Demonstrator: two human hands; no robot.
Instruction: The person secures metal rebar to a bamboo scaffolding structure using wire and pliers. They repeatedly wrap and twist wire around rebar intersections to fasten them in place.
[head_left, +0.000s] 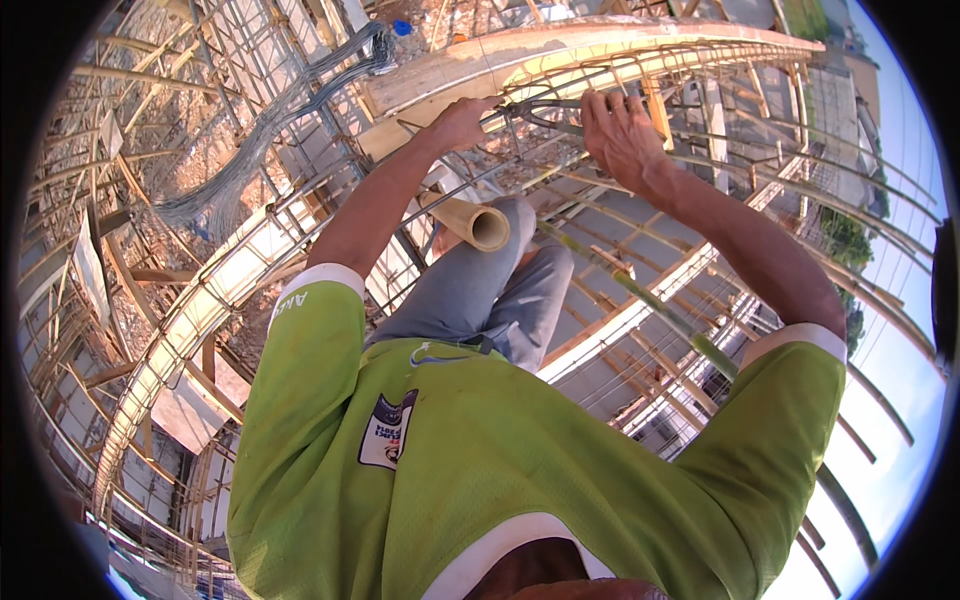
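**Both hands up at the steel bars beside a wooden beam**

Seen from above, over a lime-green shirt [520, 470] and grey trousers [480, 290]. Left hand [462, 124] raised on an outstretched arm, grip clenched around a thin steel bar [560, 105] just under the long wooden beam [560, 50]. Hard to tell whether a tool or only wire sits inside that fist; fingers mostly hidden behind the knuckles. Right hand [620, 135] just beside, palm turned away, fingers curled over the same run of bars, grip closed on the rebar cage [700, 80] at its near edge. Fingertips out of sight behind the steel. Between the two hands, a dark curved piece of metal, too small and blurred to name.

Below the hands, a pale plastic pipe [478, 224] poking toward the camera, open end showing, resting against the bent knee. Lower end of the pipe covered by the leg. A green-tinted rod [650, 300] slanting down to the right, passing behind the right sleeve.

Left of the arm, a bundle of grey wires [250, 150] running diagonally over the scaffolding [130, 250]. Ground far below, strewn with rubble, details blurred. Edges bent strongly by the lens; corners black. Right rim washed out by sky, trees [850, 240] barely readable there.
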